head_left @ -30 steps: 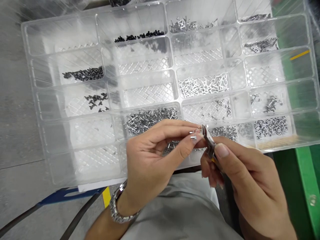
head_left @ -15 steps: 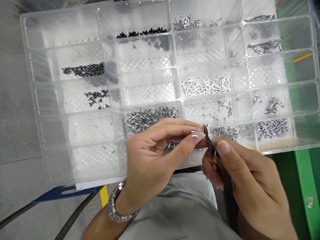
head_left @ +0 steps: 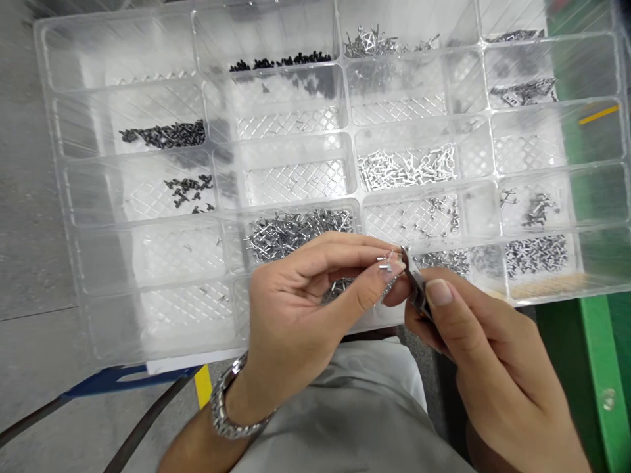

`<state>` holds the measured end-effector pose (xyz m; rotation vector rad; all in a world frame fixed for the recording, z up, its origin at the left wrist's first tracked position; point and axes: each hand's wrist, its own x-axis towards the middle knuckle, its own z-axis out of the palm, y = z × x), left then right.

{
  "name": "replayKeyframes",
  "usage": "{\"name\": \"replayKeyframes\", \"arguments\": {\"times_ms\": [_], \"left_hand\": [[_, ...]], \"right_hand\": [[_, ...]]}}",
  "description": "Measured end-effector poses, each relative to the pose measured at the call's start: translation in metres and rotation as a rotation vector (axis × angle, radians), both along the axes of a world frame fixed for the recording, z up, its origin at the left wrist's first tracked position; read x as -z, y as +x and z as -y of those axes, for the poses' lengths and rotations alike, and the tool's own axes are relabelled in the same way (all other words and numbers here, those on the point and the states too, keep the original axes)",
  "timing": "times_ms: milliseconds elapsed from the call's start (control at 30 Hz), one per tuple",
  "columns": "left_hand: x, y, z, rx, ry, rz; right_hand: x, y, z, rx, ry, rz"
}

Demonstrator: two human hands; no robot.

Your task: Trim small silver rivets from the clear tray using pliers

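Observation:
Between the thumb and fingertips of my left hand [head_left: 315,302] are small silvery metal pins [head_left: 384,265]; their exact kind is too small to tell. My right hand [head_left: 488,341] is closed around cutting pliers [head_left: 417,289], whose dark jaws reach up to the left fingertips. Whether the jaws touch a pin cannot be made out. Both hands are above the front part of a clear compartment tray [head_left: 296,148]. Behind the left hand, one compartment holds a heap of silvery pins [head_left: 290,230].
Other compartments hold black screws [head_left: 167,133], white-looking metal clips [head_left: 409,165] and short silvery pins [head_left: 537,255]. A green metal frame [head_left: 597,368] stands at the right. At lower left are a blue bar [head_left: 113,382] and a yellow floor mark [head_left: 202,386].
The fingers of my right hand have drawn in around the plier handles, and the handles have closed together. My left hand stays almost still with the pins.

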<state>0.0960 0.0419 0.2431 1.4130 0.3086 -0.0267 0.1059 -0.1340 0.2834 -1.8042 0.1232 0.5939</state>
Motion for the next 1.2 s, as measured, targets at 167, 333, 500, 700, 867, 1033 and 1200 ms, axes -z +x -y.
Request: {"name": "replayKeyframes", "arguments": {"times_ms": [167,333,500,700,867,1033,1200], "left_hand": [[0.000,0.001,0.000,-0.019,0.006,-0.004],[-0.001,0.003,0.000,-0.017,-0.029,0.011],[0.002,0.004,-0.002,-0.008,-0.057,-0.002],[0.006,0.004,-0.002,-0.006,-0.033,0.023],[0.008,0.005,-0.002,-0.009,-0.037,0.027],[0.008,0.003,-0.001,-0.018,-0.013,0.039],[-0.001,-0.005,-0.015,-0.037,0.145,0.079]], "right_hand": [[-0.003,0.001,-0.006,0.034,-0.018,0.064],[-0.002,0.010,0.005,-0.124,0.016,0.097],[0.006,0.005,0.015,-0.165,0.034,0.090],[0.013,-0.003,0.015,-0.118,0.035,0.023],[0.016,0.001,0.014,-0.066,0.059,-0.006],[0.023,0.010,0.015,-0.030,0.140,-0.132],[0.028,0.016,0.013,0.082,0.190,-0.162]]}}
